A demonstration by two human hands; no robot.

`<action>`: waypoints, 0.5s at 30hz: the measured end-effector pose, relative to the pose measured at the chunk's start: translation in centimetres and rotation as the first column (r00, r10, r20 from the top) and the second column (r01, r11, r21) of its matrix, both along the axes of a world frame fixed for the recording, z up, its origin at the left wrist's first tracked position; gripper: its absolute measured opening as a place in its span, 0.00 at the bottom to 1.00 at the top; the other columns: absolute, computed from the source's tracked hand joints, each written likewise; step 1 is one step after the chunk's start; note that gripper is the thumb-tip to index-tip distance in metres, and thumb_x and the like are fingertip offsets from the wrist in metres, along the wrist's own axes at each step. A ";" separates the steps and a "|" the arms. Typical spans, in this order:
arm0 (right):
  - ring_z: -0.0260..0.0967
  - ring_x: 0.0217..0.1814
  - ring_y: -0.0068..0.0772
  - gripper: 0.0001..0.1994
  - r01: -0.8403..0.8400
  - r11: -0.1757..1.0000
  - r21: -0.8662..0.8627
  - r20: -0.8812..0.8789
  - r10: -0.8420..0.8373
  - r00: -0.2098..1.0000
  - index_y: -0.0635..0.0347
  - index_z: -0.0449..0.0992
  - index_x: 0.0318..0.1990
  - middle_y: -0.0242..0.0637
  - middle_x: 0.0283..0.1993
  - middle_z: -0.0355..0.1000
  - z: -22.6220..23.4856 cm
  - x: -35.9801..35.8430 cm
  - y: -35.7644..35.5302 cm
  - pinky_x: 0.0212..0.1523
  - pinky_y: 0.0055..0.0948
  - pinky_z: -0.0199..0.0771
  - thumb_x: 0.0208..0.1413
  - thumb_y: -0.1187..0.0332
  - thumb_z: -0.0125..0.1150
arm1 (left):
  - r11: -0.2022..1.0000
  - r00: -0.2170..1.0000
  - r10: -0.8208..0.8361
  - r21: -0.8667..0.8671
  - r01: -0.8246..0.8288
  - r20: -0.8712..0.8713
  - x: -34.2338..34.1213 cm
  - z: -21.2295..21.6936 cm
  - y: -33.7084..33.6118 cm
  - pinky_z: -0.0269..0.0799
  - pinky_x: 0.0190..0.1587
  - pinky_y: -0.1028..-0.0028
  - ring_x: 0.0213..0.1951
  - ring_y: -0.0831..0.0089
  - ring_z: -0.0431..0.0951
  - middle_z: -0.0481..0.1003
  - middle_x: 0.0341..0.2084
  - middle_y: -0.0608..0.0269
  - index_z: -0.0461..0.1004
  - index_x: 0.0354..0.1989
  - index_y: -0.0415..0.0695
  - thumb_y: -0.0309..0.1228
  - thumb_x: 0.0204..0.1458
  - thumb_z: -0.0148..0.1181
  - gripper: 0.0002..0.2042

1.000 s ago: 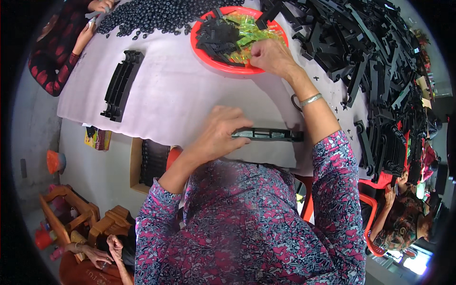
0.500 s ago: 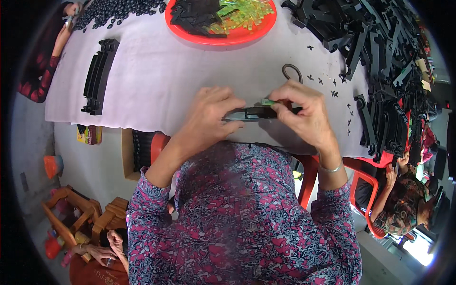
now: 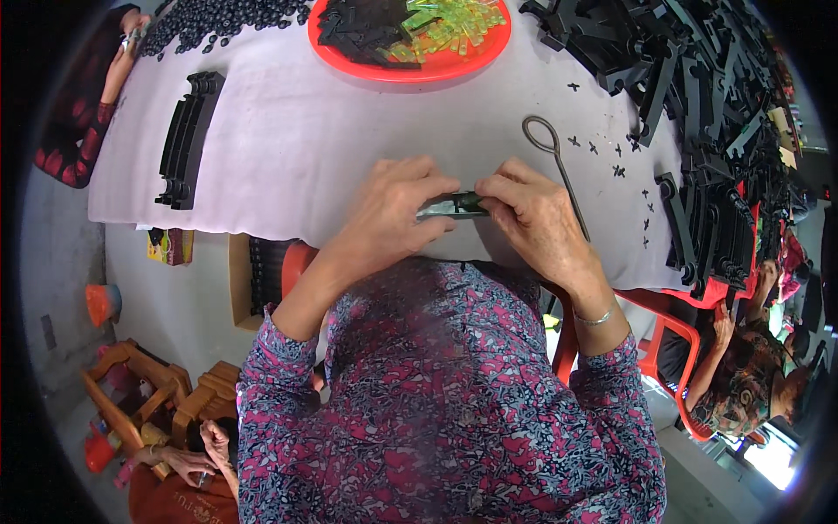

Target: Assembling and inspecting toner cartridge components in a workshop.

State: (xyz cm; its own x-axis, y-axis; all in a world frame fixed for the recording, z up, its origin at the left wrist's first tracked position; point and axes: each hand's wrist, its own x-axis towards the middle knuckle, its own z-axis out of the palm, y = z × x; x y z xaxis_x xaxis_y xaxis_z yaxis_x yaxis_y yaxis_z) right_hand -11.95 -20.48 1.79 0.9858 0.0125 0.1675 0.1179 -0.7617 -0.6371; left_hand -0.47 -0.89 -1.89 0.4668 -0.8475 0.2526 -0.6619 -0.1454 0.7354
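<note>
In front of the red tray (image 3: 419, 75), where yellow-green pieces (image 3: 458, 28) remained, a black strip (image 3: 454, 208) was gripped by left hand (image 3: 394, 201) and right hand (image 3: 543, 224) (completion unconfirmed).

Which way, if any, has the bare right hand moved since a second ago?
Yes: relative to the round red plastic bowl, the right hand has moved away, toward the wearer's body.

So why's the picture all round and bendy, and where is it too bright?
Head view: the wide fisheye lens curves things near the dark rim; head view, lower right: a bright patch is washed out white; head view, middle: a hazy smear runs down the patterned shirt.
</note>
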 end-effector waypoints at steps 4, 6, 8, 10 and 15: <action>0.72 0.36 0.52 0.11 0.004 1.000 -0.003 0.015 -0.004 1.000 0.62 0.78 0.42 0.43 0.31 0.69 0.5 0.4 0.1 0.35 0.45 0.71 0.50 0.81 0.64 | 1.000 1.000 -0.002 0.025 0.002 -0.021 -0.1 0.4 0.1 0.65 0.47 0.63 0.40 0.57 0.74 0.73 0.34 0.59 0.80 0.47 0.41 0.30 0.43 0.73 0.21; 0.71 0.35 0.51 0.11 -0.009 1.000 0.002 0.054 0.009 0.999 0.62 0.78 0.42 0.43 0.31 0.69 0.2 0.5 -0.3 0.34 0.43 0.70 0.50 0.80 0.64 | 1.000 1.000 -0.008 0.030 0.009 -0.028 0.0 0.5 0.1 0.65 0.47 0.62 0.40 0.57 0.74 0.73 0.34 0.58 0.80 0.48 0.41 0.30 0.43 0.73 0.20; 0.70 0.33 0.49 0.10 0.019 0.997 0.069 0.056 -0.023 0.998 0.62 0.79 0.41 0.42 0.30 0.69 -0.5 0.2 -0.4 0.34 0.42 0.69 0.50 0.79 0.66 | 0.999 0.999 -0.012 0.040 0.013 -0.031 0.0 0.6 0.1 0.65 0.48 0.62 0.41 0.57 0.74 0.73 0.34 0.58 0.80 0.48 0.42 0.30 0.43 0.73 0.20; 0.69 0.32 0.47 0.10 0.027 0.995 0.096 0.098 -0.036 0.995 0.61 0.79 0.41 0.41 0.29 0.68 -1.3 0.1 -0.6 0.34 0.41 0.68 0.49 0.78 0.67 | 0.998 0.999 -0.009 0.054 0.011 -0.034 0.1 0.6 0.1 0.65 0.49 0.62 0.41 0.57 0.74 0.73 0.35 0.58 0.80 0.48 0.42 0.30 0.43 0.72 0.20; 0.66 0.30 0.43 0.10 0.057 0.991 0.124 0.208 -0.082 0.975 0.59 0.80 0.39 0.39 0.27 0.68 -2.7 -0.2 -0.1 0.34 0.39 0.67 0.48 0.77 0.70 | 0.996 1.000 -0.002 0.094 0.003 -0.019 0.0 0.7 -0.1 0.66 0.49 0.62 0.41 0.57 0.75 0.74 0.35 0.59 0.80 0.47 0.42 0.30 0.43 0.72 0.20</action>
